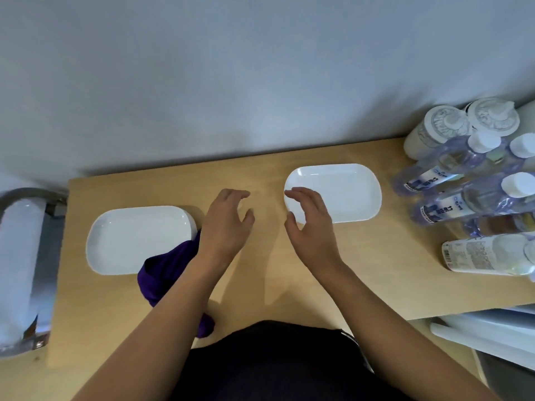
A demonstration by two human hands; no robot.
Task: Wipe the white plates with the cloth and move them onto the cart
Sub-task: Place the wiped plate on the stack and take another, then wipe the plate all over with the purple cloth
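Two white oblong plates lie on the wooden table (260, 285). The left plate (136, 238) sits near the table's left edge, and a purple cloth (165, 273) drapes over its near right corner, running under my left forearm. The right plate (347, 189) lies toward the back right. My left hand (228, 224) hovers over bare wood between the plates, fingers spread and relaxed, holding nothing. My right hand (309, 224) is spread at the right plate's left end, its fingers over the rim; contact is unclear. The cart (23, 270) stands left of the table.
Several plastic water bottles (474, 180) and white canisters (443, 125) crowd the table's right end. One labelled bottle (489, 256) lies on its side there. A grey wall rises behind the table. A white shelf edge (492, 331) sits lower right.
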